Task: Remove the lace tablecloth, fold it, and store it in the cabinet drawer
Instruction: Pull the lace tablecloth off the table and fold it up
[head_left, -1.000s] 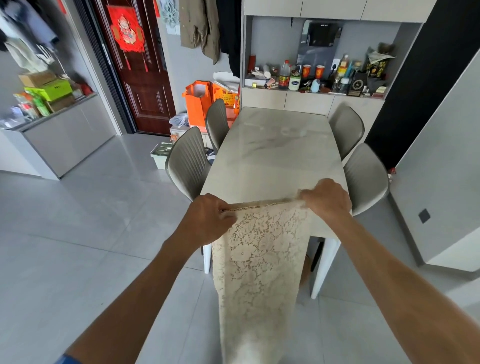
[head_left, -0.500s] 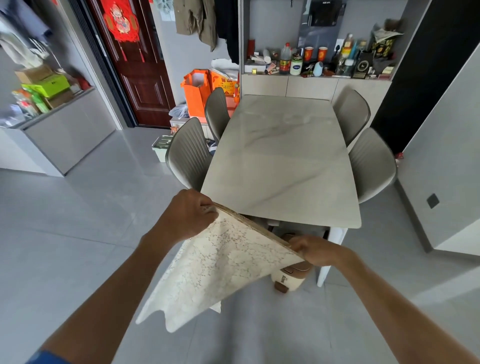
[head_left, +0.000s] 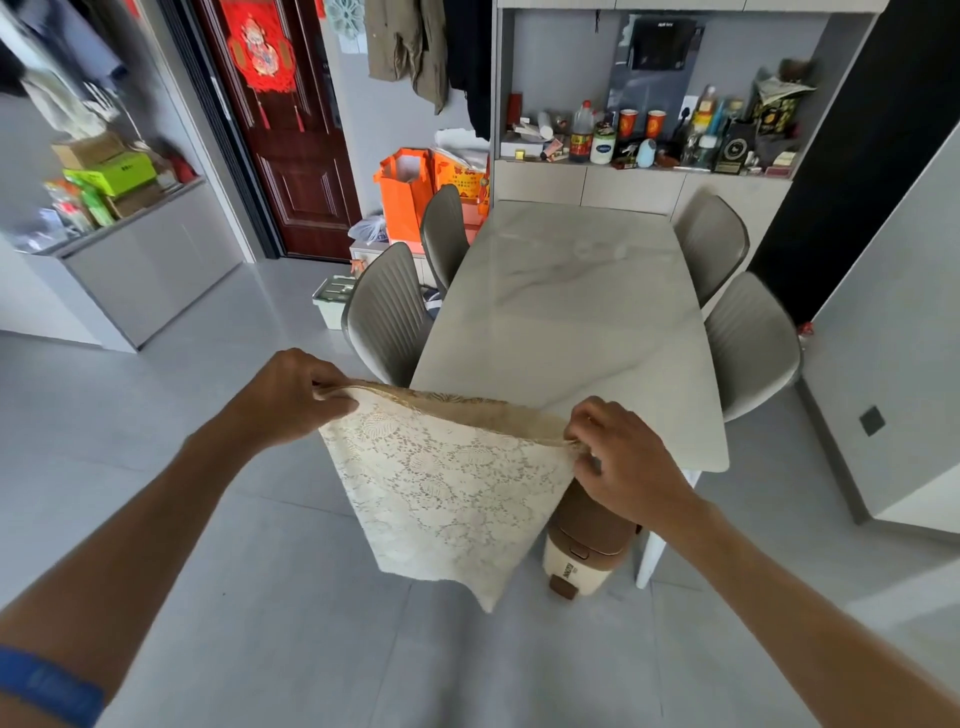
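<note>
Grey floor tiles (head_left: 156, 467) spread under me, and a pale marble table (head_left: 582, 322) runs away from me toward the far cabinet (head_left: 634, 187), whose open shelf is crowded with bottles and cups. Four grey chairs stand at the table, two on the left and two on the right. I hold the lace tablecloth (head_left: 447, 488) in the air at the near end of the table, clear of its top, folded into a short layered panel that hangs down from my hands. My left hand (head_left: 291, 395) is curled closed over the upper left corner of the cloth, fingers wrapped on the folded edge. My right hand (head_left: 623, 457) pinches the upper right corner between thumb and fingertips. The top edge sags slightly between the two grips. Behind the cloth, on the floor beside the table's near right leg, stands a brown and cream appliance (head_left: 587, 540). Far left, a dark red door (head_left: 296, 156) carries a red ornament.
</note>
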